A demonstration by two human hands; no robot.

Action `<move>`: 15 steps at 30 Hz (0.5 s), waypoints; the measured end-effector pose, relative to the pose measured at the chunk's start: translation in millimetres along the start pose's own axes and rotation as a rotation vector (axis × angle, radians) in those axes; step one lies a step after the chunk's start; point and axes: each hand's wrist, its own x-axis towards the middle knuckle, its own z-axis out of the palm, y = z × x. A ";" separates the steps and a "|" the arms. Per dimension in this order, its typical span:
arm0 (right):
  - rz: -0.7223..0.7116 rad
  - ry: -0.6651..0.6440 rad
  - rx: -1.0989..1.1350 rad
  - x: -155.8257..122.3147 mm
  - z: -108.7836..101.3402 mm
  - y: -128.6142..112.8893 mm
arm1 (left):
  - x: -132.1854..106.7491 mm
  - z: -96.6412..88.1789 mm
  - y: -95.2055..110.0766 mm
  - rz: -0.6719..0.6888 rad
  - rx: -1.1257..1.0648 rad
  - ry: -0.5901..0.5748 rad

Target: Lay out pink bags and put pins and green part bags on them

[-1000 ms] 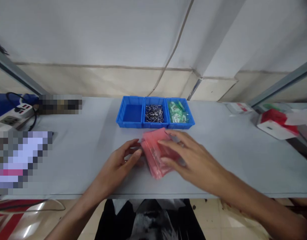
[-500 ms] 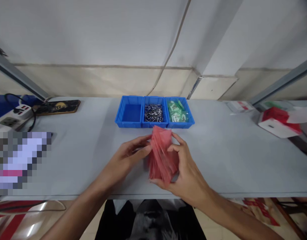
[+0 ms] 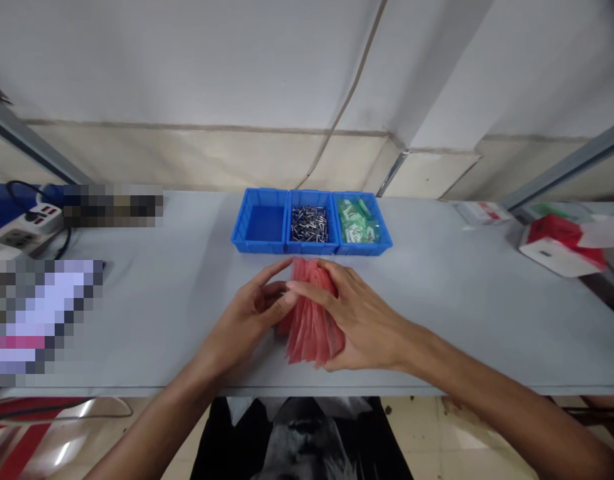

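A stack of thin red plastic bags is held upright between my two hands, just above or on the grey table near its front edge. My left hand grips the stack's left side, thumb and fingers closed at the upper edge. My right hand wraps the right side, with a finger reaching across the front toward the left thumb. The bags fan out in loose layers at the lower end. Behind the stack stand the joined blue bins: a bare left one, a middle one of metal screws, and a right one with green-and-white packets.
A power strip with cables lies at the table's left, near blurred-out items. At the right are a red and white box and a small white packet. The grey table backs onto a wall with a hanging cable.
The red bags have turned more upright and shifted slightly left. My right hand has moved left, its finger now reaching across the front of the stack. My left hand stays at the left side.
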 end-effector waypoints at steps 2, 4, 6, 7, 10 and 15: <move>-0.010 -0.014 0.034 7.1 2.0 0.3 | -2.8 -9.3 2.3 0.022 0.073 0.024; -0.015 -0.026 0.053 12.8 4.3 1.2 | -6.1 -19.5 2.7 0.037 0.216 0.069; -0.003 -0.051 0.051 16.3 6.2 2.4 | -8.7 -28.9 1.5 0.115 0.463 0.153; 0.004 -0.069 0.041 17.3 6.3 2.6 | -9.4 -33.0 1.1 0.200 0.619 0.210; -0.007 -0.099 0.015 18.0 -0.7 0.7 | -5.9 -40.8 6.6 0.576 1.076 0.422; -0.015 0.054 0.024 19.2 -30.3 19.1 | 33.4 -40.9 40.4 0.931 1.331 0.291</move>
